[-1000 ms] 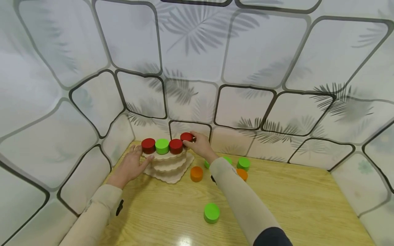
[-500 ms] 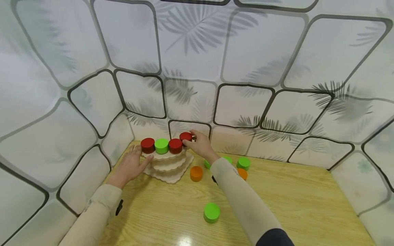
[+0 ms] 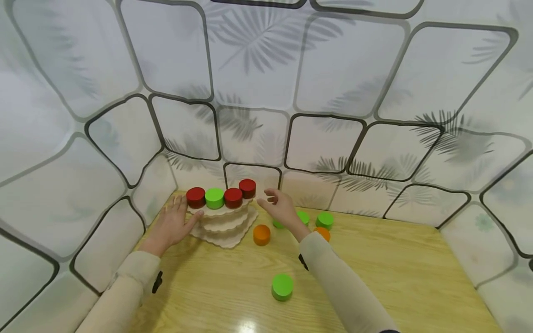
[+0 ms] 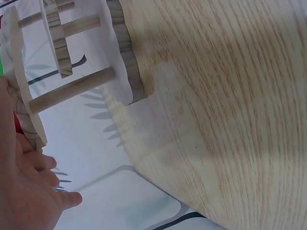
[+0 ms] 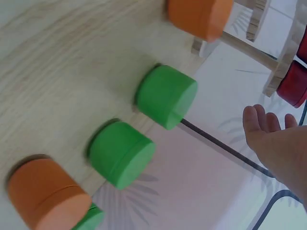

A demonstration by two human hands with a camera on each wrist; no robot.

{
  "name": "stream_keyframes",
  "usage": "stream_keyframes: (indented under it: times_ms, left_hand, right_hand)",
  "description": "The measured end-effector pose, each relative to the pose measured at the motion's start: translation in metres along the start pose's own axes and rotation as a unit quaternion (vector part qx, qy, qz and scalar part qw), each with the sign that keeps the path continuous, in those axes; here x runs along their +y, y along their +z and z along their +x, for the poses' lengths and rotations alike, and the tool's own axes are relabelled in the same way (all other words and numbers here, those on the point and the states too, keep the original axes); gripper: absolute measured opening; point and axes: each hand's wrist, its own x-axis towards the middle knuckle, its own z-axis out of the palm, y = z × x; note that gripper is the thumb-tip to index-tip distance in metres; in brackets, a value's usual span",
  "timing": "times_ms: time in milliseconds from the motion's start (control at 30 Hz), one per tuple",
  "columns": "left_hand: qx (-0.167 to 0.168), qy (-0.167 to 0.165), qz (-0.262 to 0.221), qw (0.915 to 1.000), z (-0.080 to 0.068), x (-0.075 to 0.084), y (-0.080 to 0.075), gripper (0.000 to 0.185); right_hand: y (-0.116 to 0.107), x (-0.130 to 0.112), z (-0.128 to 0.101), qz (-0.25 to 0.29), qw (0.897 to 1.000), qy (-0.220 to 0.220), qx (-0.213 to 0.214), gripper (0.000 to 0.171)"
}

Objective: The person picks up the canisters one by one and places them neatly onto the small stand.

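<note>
Red cylinder, a short glossy wooden puck with a flat top, stands upright at the right end of the top tier of the tiered wooden stand, against the patterned back wall. It closes a row of four on that tier: another red puck at the left end, a green puck next, a second red puck third, each touching its neighbour. The stand has three scalloped pale shelves joined by dowels, growing wider toward the bottom; its two lower shelves show no pieces on them.

The right hand hovers just beside the end cylinder, apart from it, fingers relaxed and spread, so its grip is wide and holds nothing. The left hand lies flat on the surface with its fingers straight and its thumb against the edge of the stand's top shelf, its grip likewise wide.

On the wooden surface, an orange puck sits just beside the stand's base. Behind the right wrist lie two green pucks and another orange one, partly hidden. A lone green puck rests nearer the person, well apart from the rest.
</note>
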Motion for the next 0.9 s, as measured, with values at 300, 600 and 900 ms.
stream_keyframes:
  times_ms: [300,600,900]
  left_hand:
    - [0.000,-0.002,0.009,1.0000,0.002,-0.003,0.001,0.091]
    - [-0.003,-0.005,0.037,0.9993,0.006,-0.004,0.002,0.092]
    - [-0.006,0.002,0.042,0.9991,0.011,-0.002,-0.002,0.089]
  right_hand:
    - [0.000,0.028,-0.025,-0.027,0.998,0.015,-0.054,0.058]
    - [0.012,0.053,-0.035,-0.080,0.992,0.011,-0.099,0.065]
    - [0.021,0.058,-0.040,-0.090,0.991,-0.014,-0.103,0.065]
